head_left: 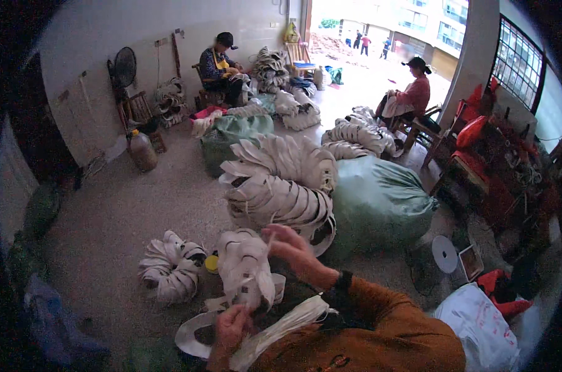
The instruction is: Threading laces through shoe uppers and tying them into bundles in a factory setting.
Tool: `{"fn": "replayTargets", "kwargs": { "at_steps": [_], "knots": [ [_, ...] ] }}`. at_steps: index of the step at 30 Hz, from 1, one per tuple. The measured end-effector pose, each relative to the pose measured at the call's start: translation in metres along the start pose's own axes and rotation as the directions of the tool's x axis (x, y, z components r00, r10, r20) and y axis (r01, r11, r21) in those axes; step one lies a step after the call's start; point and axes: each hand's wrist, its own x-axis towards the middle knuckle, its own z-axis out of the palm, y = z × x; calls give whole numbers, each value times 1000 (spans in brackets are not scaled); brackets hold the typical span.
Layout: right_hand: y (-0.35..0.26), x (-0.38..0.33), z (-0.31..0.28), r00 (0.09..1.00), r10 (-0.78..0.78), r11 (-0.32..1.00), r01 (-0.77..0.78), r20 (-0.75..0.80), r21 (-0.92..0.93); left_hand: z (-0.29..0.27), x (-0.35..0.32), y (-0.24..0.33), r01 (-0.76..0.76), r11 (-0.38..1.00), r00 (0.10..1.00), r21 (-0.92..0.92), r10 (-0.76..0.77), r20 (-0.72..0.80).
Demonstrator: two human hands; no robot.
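In front of me stands a stack of nested, curved white fabric pieces that look like shoe uppers. My left hand is closed at the stack's lower end, its fingers pinched together; what lies between them is too small to make out. My right hand is at the stack's upper right side, fingertips closed on a thin pale strip. A bundle of long pale strips lies across my lap. Beside my left hand is a loose curved white piece.
A smaller stack of white pieces and a yellow-lidded container stand to the left. Larger stacks and a green sack lie ahead. Two seated people work farther back. A white plastic bag is at right.
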Motion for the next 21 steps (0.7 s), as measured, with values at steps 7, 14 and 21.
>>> {"fn": "replayTargets", "kwargs": {
  "at_steps": [7,14,21],
  "knots": [
    [15,-41,7,621,584,803,-351,522,-482,-1,6,0,-150,876,989,459,135,65],
    [-8,-50,-28,695,563,764,-233,447,-601,-15,2,8,-153,832,985,534,88,147],
    [49,-53,-87,915,140,227,342,378,-912,-20,-3,10,8,857,990,516,-79,116]
  ]
}}
